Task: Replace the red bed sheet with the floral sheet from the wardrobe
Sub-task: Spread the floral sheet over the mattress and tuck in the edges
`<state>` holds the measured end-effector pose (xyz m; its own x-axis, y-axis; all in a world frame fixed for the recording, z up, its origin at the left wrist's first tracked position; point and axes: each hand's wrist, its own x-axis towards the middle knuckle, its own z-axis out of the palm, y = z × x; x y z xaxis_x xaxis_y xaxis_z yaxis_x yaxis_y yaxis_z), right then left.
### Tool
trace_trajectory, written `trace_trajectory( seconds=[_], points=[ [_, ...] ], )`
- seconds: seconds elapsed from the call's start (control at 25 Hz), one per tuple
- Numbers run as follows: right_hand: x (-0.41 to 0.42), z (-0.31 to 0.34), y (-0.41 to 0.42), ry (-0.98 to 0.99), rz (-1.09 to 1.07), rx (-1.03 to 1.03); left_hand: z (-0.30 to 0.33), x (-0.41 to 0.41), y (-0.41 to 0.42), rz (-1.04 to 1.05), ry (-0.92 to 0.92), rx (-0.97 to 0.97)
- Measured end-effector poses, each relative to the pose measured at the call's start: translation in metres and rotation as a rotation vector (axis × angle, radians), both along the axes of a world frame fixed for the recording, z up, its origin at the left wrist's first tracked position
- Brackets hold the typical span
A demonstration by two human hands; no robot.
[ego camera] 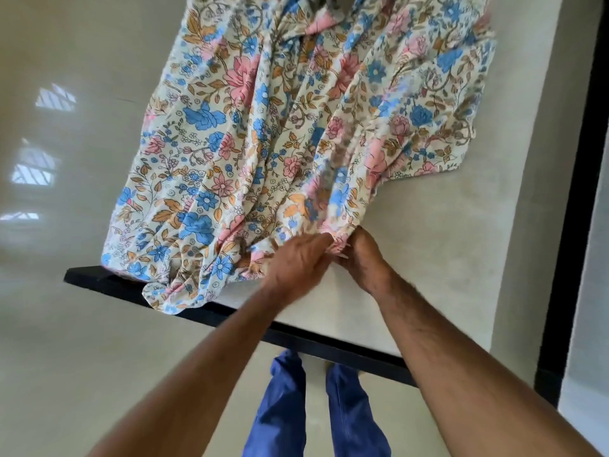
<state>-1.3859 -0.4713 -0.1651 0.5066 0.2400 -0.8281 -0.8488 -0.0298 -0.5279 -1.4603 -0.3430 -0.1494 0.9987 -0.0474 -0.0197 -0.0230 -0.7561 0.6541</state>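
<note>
The floral sheet, cream with blue and pink flowers, lies rumpled and bunched across a pale bare mattress. Its near edge is gathered into folds at the foot of the bed. My left hand and my right hand meet there, both closed on that gathered edge. Part of the sheet spills over the left side and the dark foot rail. No red sheet is in view.
A black bed frame runs along the foot and up the right side. Glossy pale floor with window reflections lies to the left. My legs in blue trousers stand against the foot rail.
</note>
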Motion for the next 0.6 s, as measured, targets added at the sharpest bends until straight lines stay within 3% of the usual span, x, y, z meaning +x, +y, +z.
trace_trajectory(
  seconds=[0.12,0.24,0.36,0.48,0.6],
  points=[
    [-0.005,0.012,0.003,0.067,-0.243,0.177,-0.008,-0.010,-0.012,0.105,0.146,-0.031],
    [-0.002,0.012,-0.017,0.023,-0.462,0.210,-0.013,-0.008,-0.006,0.021,0.377,-0.085],
    [0.005,0.015,-0.042,-0.040,-0.417,0.251,-0.014,-0.004,-0.006,-0.096,0.456,0.004],
    [-0.002,0.015,-0.058,-0.082,-0.262,-0.035,-0.013,-0.003,-0.003,-0.110,0.584,0.063],
    [-0.007,0.018,-0.081,-0.257,-0.335,-0.366,-0.009,-0.020,-0.008,-0.164,0.493,0.321]
  ],
)
